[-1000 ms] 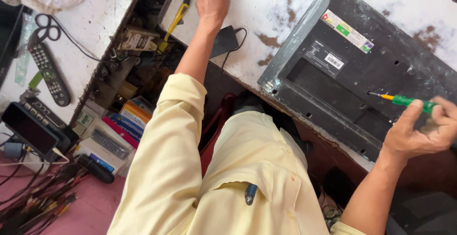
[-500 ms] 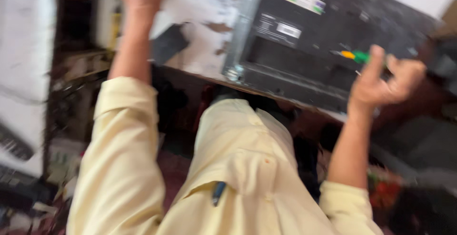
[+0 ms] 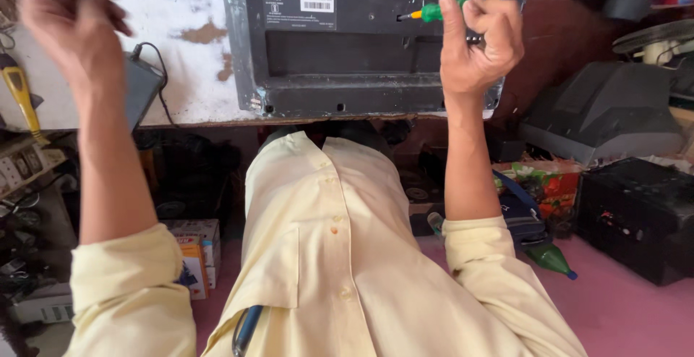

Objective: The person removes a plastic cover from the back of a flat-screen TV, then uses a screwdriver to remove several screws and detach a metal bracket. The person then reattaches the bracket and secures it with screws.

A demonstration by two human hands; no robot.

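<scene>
In the head view, the right hand (image 3: 477,39) is seen raised over the back of a black flat-screen set (image 3: 376,39), which lies face down on the white, worn desk (image 3: 188,10). The fingers are curled shut around a green-handled screwdriver (image 3: 432,13), whose tip is pointed left, just above the dark rear panel. The set's lower edge is seen to reach the front edge of the desk.

The left hand (image 3: 69,17) is held up over the desk's left part and is blurred; its fingers appear loosely bent, and whether anything is gripped cannot be told. Just beside that wrist a black power adapter (image 3: 143,89) with its cord is seen on the desk. A yellow-handled tool (image 3: 22,96) is seen at the far left edge.

Below, a pale yellow shirt (image 3: 340,241) fills the middle. On the pink floor (image 3: 629,306), a green bottle (image 3: 551,259) and a black box (image 3: 640,212) are seen at the right, and cardboard boxes (image 3: 191,252) at the left.
</scene>
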